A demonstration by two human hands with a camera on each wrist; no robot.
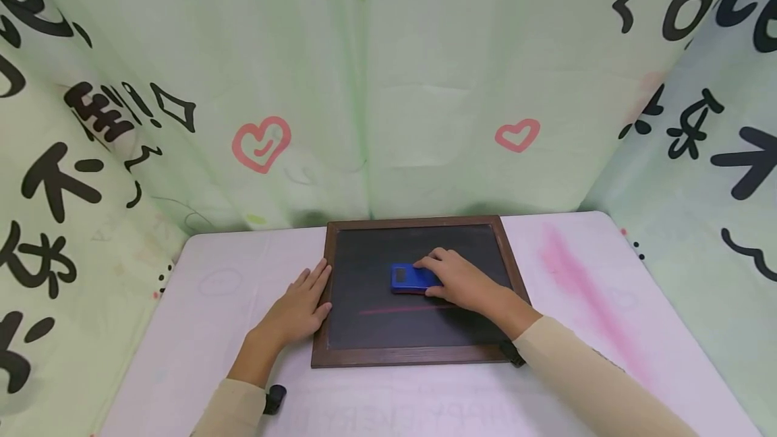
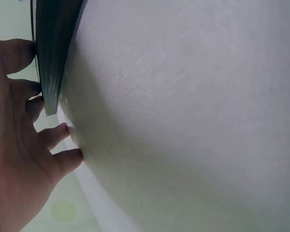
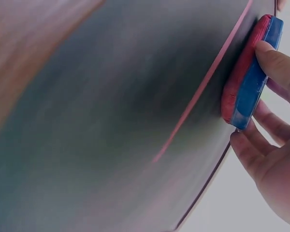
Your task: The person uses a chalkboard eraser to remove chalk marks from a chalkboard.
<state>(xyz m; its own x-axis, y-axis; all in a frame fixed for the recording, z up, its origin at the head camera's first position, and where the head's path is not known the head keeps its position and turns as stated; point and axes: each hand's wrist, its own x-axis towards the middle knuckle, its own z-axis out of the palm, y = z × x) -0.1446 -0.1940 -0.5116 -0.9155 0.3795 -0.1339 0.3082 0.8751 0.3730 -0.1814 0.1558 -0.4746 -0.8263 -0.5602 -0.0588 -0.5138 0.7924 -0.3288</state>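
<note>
A small blackboard (image 1: 364, 329) in a brown wooden frame (image 1: 413, 356) lies on the table. My right hand (image 1: 460, 280) grips a blue chalkboard eraser (image 1: 409, 278) on the board, thumb on the near side and fingers on the far side. In the right wrist view, the eraser's red felt (image 3: 239, 72) faces the board. A pink chalk line (image 1: 394, 311) runs across the board just below the eraser. My left hand (image 1: 294, 312) rests with fairly straight fingers against the left edge of the frame; in the left wrist view, some fingertips touch the frame's side (image 2: 55, 53) and others touch the cloth.
A white tablecloth (image 1: 243, 288) covers the table, with a pink smear (image 1: 589, 288) on the right. Pale green curtains (image 1: 425, 86) with black writing and pink hearts enclose the back and both sides. Dark wrist cameras (image 1: 275, 399) sit at both cuffs.
</note>
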